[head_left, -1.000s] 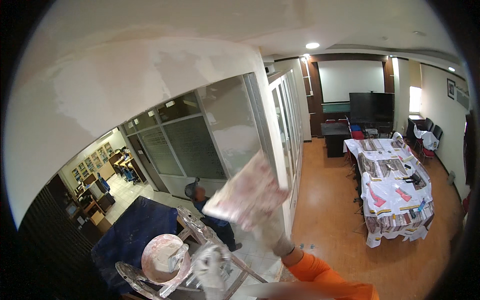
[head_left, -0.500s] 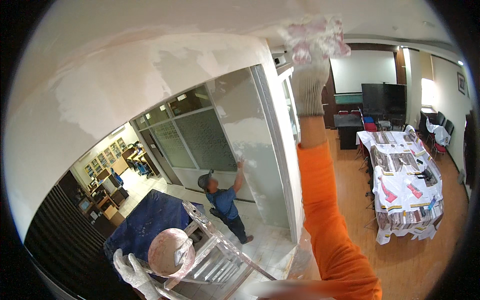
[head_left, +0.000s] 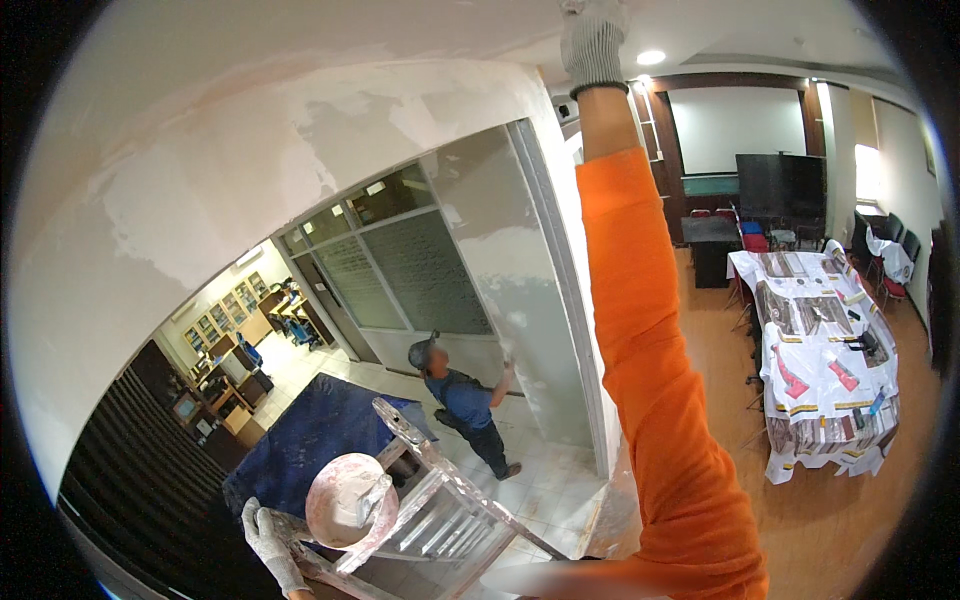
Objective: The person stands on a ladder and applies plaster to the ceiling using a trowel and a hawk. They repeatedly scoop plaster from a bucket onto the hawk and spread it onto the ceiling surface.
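My right hand (head_left: 594, 45), in a pale knitted glove, reaches up to the ceiling at the end of an orange sleeve. Its fingers are cut off by the top edge, so whatever it holds is hidden. Low on the left, my gloved left hand (head_left: 266, 548) grips the side of a paint-spattered stepladder (head_left: 440, 487). Beside that hand, a round plaster-smeared bucket (head_left: 325, 500) stands at the ladder's top. A whitish putty knife or scraper (head_left: 372, 500) leans inside it. Patchy filler covers the wall (head_left: 330, 130) ahead.
Below, a person in blue (head_left: 465, 405) works with a hand on the grey panel (head_left: 530, 350). A dark blue sheet (head_left: 300, 430) spreads beyond the ladder. To the right stands a long table under printed white sheets (head_left: 810, 345), with chairs (head_left: 895, 265) farther back.
My right hand has moved up and slightly left, taking its pink-and-white smeared end out of view. My left hand stays by the ladder. The person below has lowered their raised hand.
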A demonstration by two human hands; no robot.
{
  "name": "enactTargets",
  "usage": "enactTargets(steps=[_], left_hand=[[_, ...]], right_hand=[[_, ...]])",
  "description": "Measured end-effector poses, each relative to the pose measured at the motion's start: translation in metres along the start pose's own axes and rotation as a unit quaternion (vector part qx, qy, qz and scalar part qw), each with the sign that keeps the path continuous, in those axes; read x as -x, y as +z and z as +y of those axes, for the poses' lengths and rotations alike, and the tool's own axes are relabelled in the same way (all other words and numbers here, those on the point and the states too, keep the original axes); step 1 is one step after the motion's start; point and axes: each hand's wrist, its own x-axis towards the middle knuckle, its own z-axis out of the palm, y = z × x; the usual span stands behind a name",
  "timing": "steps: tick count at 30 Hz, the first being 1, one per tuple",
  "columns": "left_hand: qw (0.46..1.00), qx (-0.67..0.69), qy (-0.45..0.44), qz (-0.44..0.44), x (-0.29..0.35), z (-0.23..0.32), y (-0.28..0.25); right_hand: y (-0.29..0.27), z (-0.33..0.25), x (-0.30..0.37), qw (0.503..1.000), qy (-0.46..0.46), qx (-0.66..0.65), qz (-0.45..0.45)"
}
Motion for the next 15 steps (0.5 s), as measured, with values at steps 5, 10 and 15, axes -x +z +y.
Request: enactTargets(steps=[5,10,15], left_hand=[[0.998,-0.053,0.010,0.027,0.020,0.027,0.001],[0.999,-0.030,0.025,0.025,0.017,0.020,0.007],[0.999,-0.018,0.050,0.011,0.010,0.009,-0.003]], right_hand=[[0.036,-0.016,0.024,0.999,0.023,-0.024,0.007],[0.068,-0.064,0.045,0.998,0.040,-0.040,0.015],[0.087,-0.093,0.087,0.981,0.024,-0.190,-0.016]])
